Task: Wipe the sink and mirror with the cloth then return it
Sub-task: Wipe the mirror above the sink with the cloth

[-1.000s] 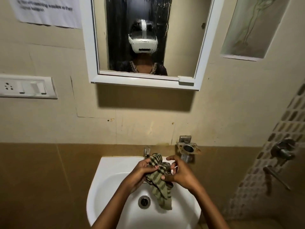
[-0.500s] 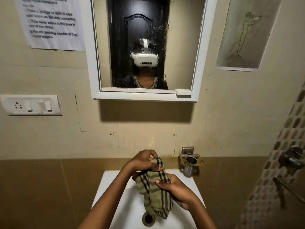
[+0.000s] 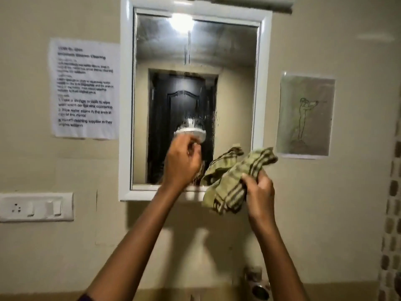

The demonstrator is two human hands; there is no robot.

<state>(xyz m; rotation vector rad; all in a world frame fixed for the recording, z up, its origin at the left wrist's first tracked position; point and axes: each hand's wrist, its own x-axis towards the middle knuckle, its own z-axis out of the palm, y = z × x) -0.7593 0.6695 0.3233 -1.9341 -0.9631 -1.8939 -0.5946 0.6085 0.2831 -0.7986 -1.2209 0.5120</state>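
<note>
Two bare hands are raised in front of the white-framed rectangular wall mirror (image 3: 195, 101), which serves as the landmark for everything else. Over the mirror's lower right corner, the right hand (image 3: 259, 190) has its grip clenched around a bunched olive-green cloth with dark stripes (image 3: 232, 177); the cloth billows up and to the left of that hand, its upper folds overlapping the bottom of the glass and the frame's lower edge, though whether it touches the glass cannot be told. Over the lower middle of the mirror, the left hand (image 3: 182, 161) is curled, its fingers bent inward near the cloth's left edge; whether its grip pinches a fold or merely sits beside it cannot be told. Both forearms rise from below the mirror. The glass shows streaks and droplets in its centre, a reflected dark panelled door and a bright lamp near its top. Left of the mirror a white printed paper notice (image 3: 84, 88) is stuck to the beige wall, and below that, left of the mirror's bottom corner, sits a white switch and socket plate (image 3: 36, 206). Right of the mirror hangs a pale sheet with a line drawing of a standing figure (image 3: 306, 115). Well below the mirror, a blurred metal fitting (image 3: 257, 283) shows at the bottom edge.
</note>
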